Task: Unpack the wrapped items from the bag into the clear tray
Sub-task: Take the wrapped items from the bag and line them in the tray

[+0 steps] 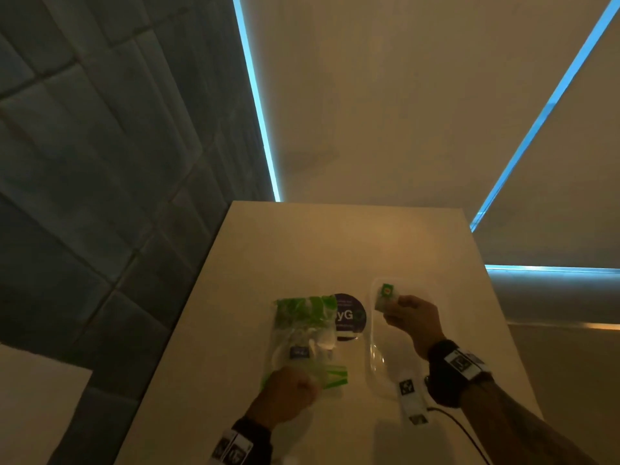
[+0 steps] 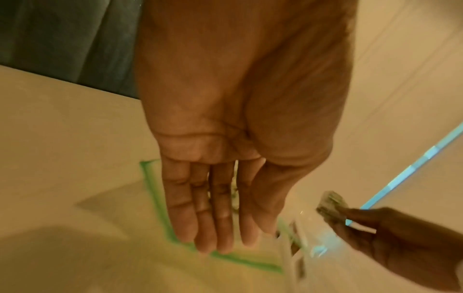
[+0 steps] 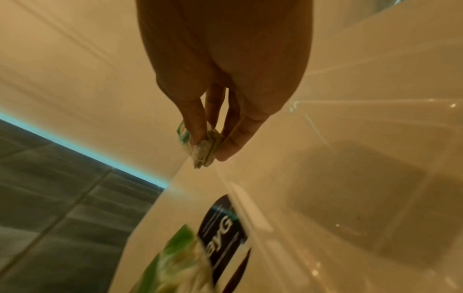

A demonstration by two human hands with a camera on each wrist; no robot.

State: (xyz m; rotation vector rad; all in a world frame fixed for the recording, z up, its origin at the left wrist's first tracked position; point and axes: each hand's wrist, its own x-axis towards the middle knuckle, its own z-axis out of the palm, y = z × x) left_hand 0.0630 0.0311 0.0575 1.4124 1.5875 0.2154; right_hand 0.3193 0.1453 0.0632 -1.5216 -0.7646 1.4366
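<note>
Right hand pinches a small wrapped item between thumb and fingertips, right of frame centre, over the clear tray's far end. Tray floor lies directly beneath. Left hand, fingers straight, presses the green-printed bag, lower centre.

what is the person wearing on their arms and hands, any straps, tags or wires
Both hands are bare, with no gloves or sleeves in view. The right hand has a wide black wrist strap carrying white tags printed with black square markers, and a thin dark cable trails from it. The left hand has a similar black wrist band with white marker tags.
</note>
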